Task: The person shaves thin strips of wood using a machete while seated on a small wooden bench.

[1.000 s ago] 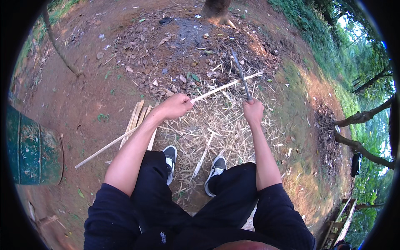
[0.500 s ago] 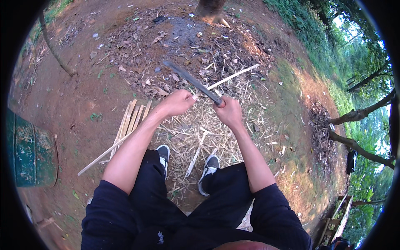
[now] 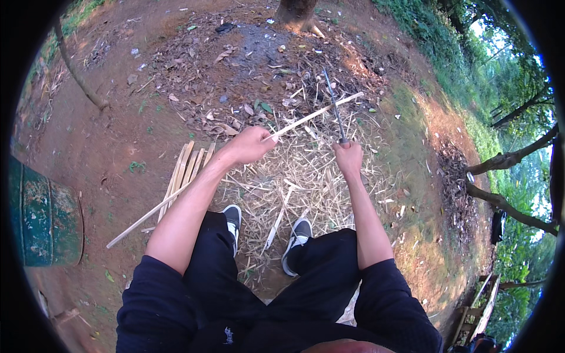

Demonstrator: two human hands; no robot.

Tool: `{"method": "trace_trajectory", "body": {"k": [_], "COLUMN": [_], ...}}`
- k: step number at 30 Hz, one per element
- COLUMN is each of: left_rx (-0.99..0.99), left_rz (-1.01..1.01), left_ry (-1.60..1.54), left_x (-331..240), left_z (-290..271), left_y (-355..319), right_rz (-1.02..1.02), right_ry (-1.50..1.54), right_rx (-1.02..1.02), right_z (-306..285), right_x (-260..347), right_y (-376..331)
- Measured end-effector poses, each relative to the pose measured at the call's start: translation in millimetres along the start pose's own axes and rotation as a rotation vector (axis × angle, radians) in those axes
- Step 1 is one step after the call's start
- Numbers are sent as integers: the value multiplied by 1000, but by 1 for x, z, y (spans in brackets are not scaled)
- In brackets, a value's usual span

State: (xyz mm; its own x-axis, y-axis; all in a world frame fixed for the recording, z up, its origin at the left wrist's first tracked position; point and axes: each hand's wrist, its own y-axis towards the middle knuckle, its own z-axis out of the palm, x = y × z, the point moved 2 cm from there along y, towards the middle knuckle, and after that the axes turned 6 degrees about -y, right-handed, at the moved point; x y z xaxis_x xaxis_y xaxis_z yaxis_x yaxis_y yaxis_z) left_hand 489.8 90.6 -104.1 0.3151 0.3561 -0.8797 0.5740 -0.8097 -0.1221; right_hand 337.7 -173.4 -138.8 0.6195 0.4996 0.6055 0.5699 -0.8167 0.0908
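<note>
My left hand [image 3: 250, 145] is closed around a long, thin bamboo strip [image 3: 312, 117]. The strip slants up to the right beyond my fingers, and its other end comes out below my left forearm at the lower left. In my right hand [image 3: 348, 159] is the handle of a machete [image 3: 336, 109], its dark blade pointing up and away with its edge nearly toward me. The blade crosses the strip near its far right end; whether they touch I cannot tell. Several cut bamboo strips [image 3: 189, 167] lie side by side on the ground left of my left forearm.
Pale shavings [image 3: 306, 176] cover the ground around my shoes [image 3: 298, 235]. A green metal drum [image 3: 50, 215] stands at the left. Ahead are dry leaves and a tree trunk [image 3: 296, 12]. Branches [image 3: 500, 206] reach in from the right, and a thin stem [image 3: 73, 67] leans at the upper left.
My right hand has moved right, swinging the machete from pointing up-left near my left hand to pointing up across the strip's far part. My left hand and the strip stay nearly in place.
</note>
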Motion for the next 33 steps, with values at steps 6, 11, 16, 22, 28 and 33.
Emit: {"method": "trace_trajectory", "body": {"k": [6, 11, 16, 22, 28, 33], "left_rx": [11, -8, -5, 25, 4, 12], "left_rz": [-26, 1, -15, -21, -50, -49], "left_ry": [17, 9, 11, 26, -9, 33], "left_x": [-5, -3, -3, -1, -4, 3], "left_z": [2, -1, 1, 1, -2, -5], "left_y": [1, 0, 1, -3, -6, -6], "right_rz": [-73, -184, -350, -296, -25, 83], "right_ry": [-40, 15, -72, -208, -28, 96], "right_rx": [-36, 122, 256, 248, 130, 53], "right_z": [9, 0, -1, 4, 5, 13], "right_x": [3, 42, 57, 54, 30, 7], "right_y": [-5, -25, -36, -36, -14, -6]}}
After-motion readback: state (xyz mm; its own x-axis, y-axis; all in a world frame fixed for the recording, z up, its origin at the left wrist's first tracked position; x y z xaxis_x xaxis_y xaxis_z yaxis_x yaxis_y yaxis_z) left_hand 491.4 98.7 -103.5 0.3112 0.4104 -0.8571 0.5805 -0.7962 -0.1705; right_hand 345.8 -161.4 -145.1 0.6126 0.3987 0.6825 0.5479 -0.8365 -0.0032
